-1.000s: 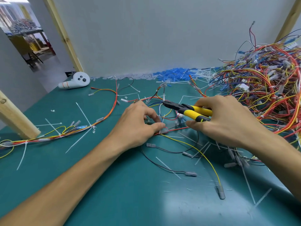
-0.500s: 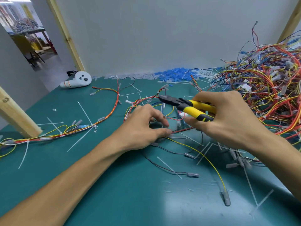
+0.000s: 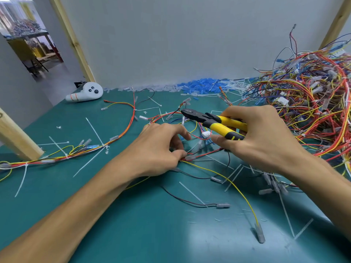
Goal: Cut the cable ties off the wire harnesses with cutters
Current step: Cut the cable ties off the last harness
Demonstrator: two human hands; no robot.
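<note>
My right hand (image 3: 260, 141) grips the yellow-and-black cutters (image 3: 214, 123), jaws pointing left above a loose wire harness (image 3: 197, 137) with red, yellow and black wires and a white connector (image 3: 206, 134). My left hand (image 3: 159, 149) sits on the green table (image 3: 133, 215) just left of the cutters, fingers curled and pinching wires of that harness near a clear terminal sleeve (image 3: 190, 158). The cutter jaws look nearly closed, with nothing clearly between them.
A large tangled pile of harnesses (image 3: 307, 103) fills the right side. Another long harness (image 3: 79, 150) runs across the left. Cut white ties (image 3: 91, 160) litter the table. A white controller (image 3: 85, 93) lies far left. Wooden posts (image 3: 17, 137) stand at the edges.
Both hands have shifted slightly up and away on the table. The cutters rose a little, and my left fingers curled tighter around the wires.
</note>
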